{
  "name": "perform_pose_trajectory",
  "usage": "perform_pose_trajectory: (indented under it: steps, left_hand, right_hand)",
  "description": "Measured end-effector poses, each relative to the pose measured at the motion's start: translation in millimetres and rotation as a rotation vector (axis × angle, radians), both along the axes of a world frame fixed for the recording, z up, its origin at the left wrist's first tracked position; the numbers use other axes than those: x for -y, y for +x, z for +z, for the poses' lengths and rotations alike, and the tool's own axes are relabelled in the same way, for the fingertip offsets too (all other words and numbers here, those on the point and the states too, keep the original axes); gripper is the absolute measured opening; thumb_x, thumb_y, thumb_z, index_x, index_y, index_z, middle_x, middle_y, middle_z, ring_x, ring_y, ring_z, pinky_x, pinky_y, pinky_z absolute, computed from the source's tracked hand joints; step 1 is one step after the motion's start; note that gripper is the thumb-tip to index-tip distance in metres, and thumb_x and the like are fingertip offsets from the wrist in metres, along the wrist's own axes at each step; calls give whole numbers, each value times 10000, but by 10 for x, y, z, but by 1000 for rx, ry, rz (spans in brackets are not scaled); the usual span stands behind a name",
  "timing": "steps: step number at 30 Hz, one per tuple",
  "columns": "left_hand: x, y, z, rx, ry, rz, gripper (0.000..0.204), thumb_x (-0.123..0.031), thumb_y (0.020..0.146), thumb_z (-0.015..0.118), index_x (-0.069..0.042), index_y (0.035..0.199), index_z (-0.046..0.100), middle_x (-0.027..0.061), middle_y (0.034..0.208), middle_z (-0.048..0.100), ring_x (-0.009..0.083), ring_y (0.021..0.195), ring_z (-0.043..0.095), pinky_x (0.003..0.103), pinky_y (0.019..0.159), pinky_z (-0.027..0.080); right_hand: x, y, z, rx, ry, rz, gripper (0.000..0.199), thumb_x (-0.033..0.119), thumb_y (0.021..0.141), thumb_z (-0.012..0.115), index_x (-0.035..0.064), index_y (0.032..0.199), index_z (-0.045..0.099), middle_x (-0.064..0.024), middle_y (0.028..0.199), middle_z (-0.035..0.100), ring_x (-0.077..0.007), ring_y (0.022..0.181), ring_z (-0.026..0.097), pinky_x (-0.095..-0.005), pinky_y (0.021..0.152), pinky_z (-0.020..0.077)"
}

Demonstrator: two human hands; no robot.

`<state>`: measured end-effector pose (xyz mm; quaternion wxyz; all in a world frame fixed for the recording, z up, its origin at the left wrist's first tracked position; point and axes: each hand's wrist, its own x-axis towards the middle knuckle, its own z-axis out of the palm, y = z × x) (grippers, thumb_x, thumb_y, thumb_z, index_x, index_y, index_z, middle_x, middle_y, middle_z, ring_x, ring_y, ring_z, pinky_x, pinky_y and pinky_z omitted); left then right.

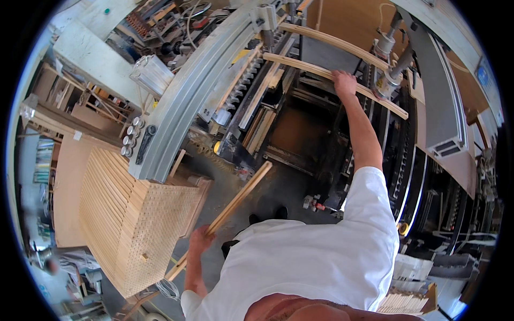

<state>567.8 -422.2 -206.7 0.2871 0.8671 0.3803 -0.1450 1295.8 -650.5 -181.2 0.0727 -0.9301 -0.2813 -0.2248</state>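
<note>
Cluttered woodshop, big grey drilling machine up front. Stack of drilled slats just left of left hand, which grips a loose slat angling up toward the machine. Right hand stretched far ahead, fingers closed over the slat on the machine, long axis crosswise.

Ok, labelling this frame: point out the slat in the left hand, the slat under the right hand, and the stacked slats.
hand-held slat [241, 195], head view, mid-length
machine slat [310, 68], head view, left of hand
slat stack [123, 214], head view, top face

Right hand outstretched, palm down — left hand fisted.
</note>
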Motion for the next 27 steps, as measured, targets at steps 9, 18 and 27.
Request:
perform_pose_trajectory:
  steps: [9, 18, 27]
  left_hand:
    - [282, -298, -251, 27, -55, 258, 322, -209, 757, 749, -94, 1056, 707, 161, 835, 704, 315, 810, 693, 410, 715, 529]
    - [430, -395, -330, -54, -33, 232, 345, -221, 776, 738, -111, 1100, 693, 162, 907, 709, 321, 854, 692, 412, 751, 530]
    - [372, -736, 454, 37, 5, 296, 430, -201, 737, 788, -88, 1142, 694, 115, 850, 697, 236, 818, 670, 363, 758, 524]
  right_hand:
    - [-245, 25, 64, -34, -83, 11, 244, 192, 880, 604, 216, 1113, 675, -60, 1038, 683, -295, 1016, 641, -457, 847, 467]
    - [-252, 25, -12, -23, -64, 15, 264, 206, 875, 610, 222, 1130, 675, -53, 1066, 686, -294, 1037, 638, -472, 845, 471]
    - [-248, 10, 88, -49, -67, -10, 222, 192, 883, 577, 213, 1079, 680, -61, 1064, 684, -300, 1042, 640, -481, 854, 474]
